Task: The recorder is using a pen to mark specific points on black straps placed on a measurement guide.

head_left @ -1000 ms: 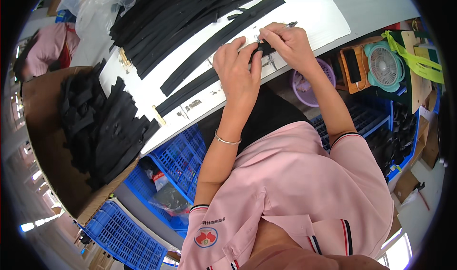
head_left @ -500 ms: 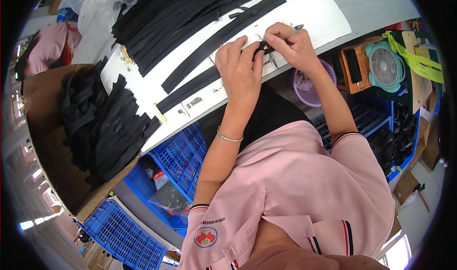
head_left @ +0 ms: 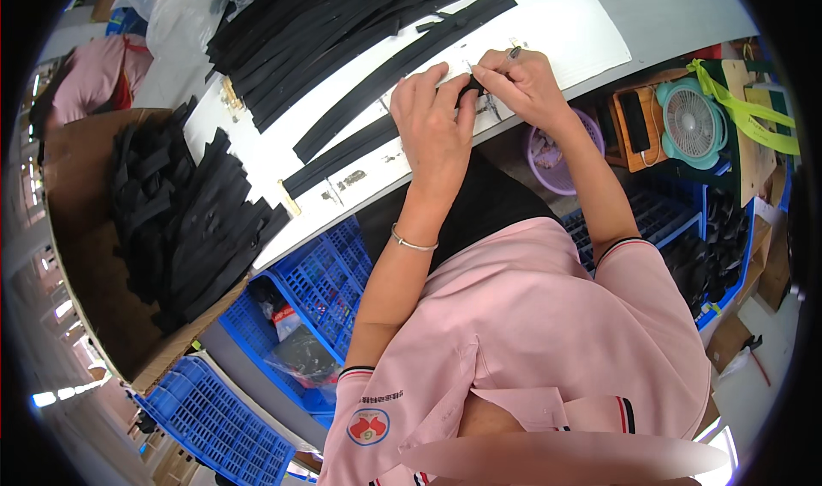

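A black fabric strip [head_left: 342, 155] lies along the near edge of a white board [head_left: 578, 28], which carries marks and small fittings. My left hand [head_left: 432, 135] holds the strip down near its right end, fingers bent and thumb at its edge. My right hand [head_left: 533, 88] is closed round a pen [head_left: 514, 53], its fingertips close to the strip's end beside my left fingers. The pen's tip is hidden by the fingers. Another black strip [head_left: 402, 71] lies just beyond, apart from the held one. Past it is a thick pile of black strips [head_left: 334, 28].
At left stands a cardboard box [head_left: 81, 195] heaped with black strips. Blue crates [head_left: 227, 422] are below the table. On the right are a purple basket [head_left: 565, 178], a teal fan [head_left: 693, 122] and a phone [head_left: 634, 119]. A person in pink [head_left: 98, 79] is at far left.
My right hand has shifted slightly down, and the pen has tipped more upright. My left hand stays on the strip, nearly unmoved.
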The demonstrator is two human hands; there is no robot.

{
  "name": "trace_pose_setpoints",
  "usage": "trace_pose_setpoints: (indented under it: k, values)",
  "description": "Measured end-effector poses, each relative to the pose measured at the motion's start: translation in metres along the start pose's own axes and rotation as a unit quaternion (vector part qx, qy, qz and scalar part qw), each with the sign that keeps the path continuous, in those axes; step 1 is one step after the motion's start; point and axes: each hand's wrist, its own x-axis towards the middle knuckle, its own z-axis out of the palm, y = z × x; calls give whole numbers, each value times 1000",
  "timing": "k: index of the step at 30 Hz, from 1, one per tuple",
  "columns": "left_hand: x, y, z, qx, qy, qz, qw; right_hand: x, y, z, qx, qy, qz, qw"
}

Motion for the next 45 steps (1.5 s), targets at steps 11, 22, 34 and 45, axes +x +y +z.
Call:
trace_pose_setpoints:
  k: [11, 22, 34, 45]
  values:
    - [-15, -14, -24, 40, -63, -65, 995, -13, 1, -10, 190, 98, 128, 968]
    - [40, -70, -48, -24, -11, -80, 996, -5, 8, 2, 216, 145, 139, 956]
    - [-80, -129, -233, 273, 94, -198, 937, 7, -4, 7, 139, 79, 98, 982]
    - [-142, -141, -246, 329, 27, -272, 904, 7, 2, 12, 175, 75, 131, 973]
